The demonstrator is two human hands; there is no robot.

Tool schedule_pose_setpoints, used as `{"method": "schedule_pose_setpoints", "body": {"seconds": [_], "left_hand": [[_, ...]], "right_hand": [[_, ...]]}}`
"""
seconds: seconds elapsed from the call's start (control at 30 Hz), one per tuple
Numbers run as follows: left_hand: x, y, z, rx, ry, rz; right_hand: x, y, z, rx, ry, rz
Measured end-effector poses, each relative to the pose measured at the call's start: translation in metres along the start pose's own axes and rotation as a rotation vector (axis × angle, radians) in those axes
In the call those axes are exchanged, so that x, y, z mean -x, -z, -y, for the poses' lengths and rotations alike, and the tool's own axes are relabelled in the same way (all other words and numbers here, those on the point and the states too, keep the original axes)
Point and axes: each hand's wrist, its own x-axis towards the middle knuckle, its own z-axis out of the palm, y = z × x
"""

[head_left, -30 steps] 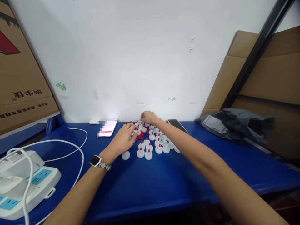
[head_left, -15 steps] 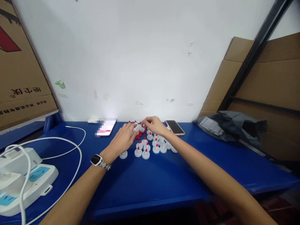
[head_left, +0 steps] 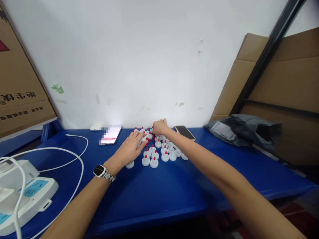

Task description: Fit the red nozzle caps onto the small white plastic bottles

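Observation:
Several white round caps with red tips (head_left: 154,161) stand in a cluster on the blue table (head_left: 159,192), with a small heap of loose red tips (head_left: 149,139) behind them. My left hand (head_left: 131,148), a watch on its wrist, lies over the cluster's left side, fingertips pinched on a white cap (head_left: 144,139). My right hand (head_left: 159,126) reaches to the back of the cluster near the wall, fingers curled over the pieces there; what they hold is hidden.
A lit phone (head_left: 109,135) lies at the left of the cluster, a dark phone (head_left: 184,132) at the right. A white power strip (head_left: 22,192) with cables sits at the left front. A grey bag (head_left: 244,131) and cardboard stand right; a cardboard box left.
My right hand came toward the red heap half a second ago and has gone back to the rear of the cluster. My left hand has stayed at the cluster's left side.

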Motion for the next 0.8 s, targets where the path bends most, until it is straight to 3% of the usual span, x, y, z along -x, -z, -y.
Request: {"method": "schedule_pose_setpoints", "body": {"seconds": [0.17,0.23,0.33,0.43,0.8], "left_hand": [[0.001,0.001,-0.001,0.028,-0.012,-0.022],[0.002,0.002,-0.003,0.062,-0.004,-0.036],[0.002,0.003,-0.006,0.124,0.002,-0.031],[0.003,0.002,-0.010,0.161,-0.025,-0.017],[0.004,-0.009,-0.010,0.203,-0.085,-0.058]], "right_hand": [[0.016,0.013,-0.006,-0.151,0.028,-0.026],[0.032,0.016,-0.008,-0.458,0.082,-0.068],[0.063,0.015,-0.004,-1.138,0.183,-0.110],[0.088,0.011,0.004,-1.458,0.188,-0.108],[0.114,0.010,0.018,-1.618,0.221,-0.159]]}}
